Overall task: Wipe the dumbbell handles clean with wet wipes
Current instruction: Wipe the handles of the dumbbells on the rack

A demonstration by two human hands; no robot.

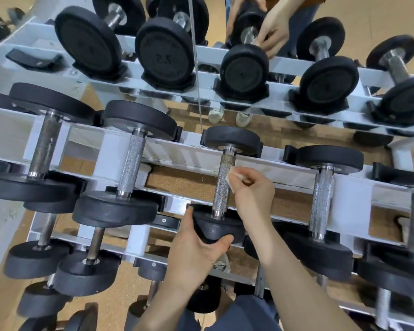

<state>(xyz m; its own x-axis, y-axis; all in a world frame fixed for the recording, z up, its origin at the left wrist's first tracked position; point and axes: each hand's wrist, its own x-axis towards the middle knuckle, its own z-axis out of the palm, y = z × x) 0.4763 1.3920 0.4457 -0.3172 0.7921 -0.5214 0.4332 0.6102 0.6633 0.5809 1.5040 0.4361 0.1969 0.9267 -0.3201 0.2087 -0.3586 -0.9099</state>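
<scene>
The dumbbell [221, 187] being cleaned is a small one. It has a straight steel handle with fine diamond knurling, dull and speckled brownish toward its far end. A round, matt black rubber head caps each end. It lies across the two white-painted metal rails of the rack [285, 170], near the middle of the row, with its far head seated in a black plastic cradle.

A small folded wet wipe [231, 179], pale and slightly translucent, sits against the right side of the handle about halfway along. The right hand [253, 197] is just to the right of the handle. It pinches the wipe between the thumb and curled fingertips and presses it to the knurling. The left hand [194, 249] is at the near end, below the handle. Its fingers and thumb are wrapped round the rim of the near head, gripping it.

Larger dumbbells of the same build lie on either side. The left neighbour [130, 163] has a brighter, silvery knurled handle, and the right neighbour [322, 201] a thicker, mottled one. More black heads sit on a lower tier nearer the camera. Through the gaps in the rack shows a speckled, cork-like tan floor [184, 182]. Behind the rack stands a mirror [380, 17], which reflects the row of round heads and both hands.
</scene>
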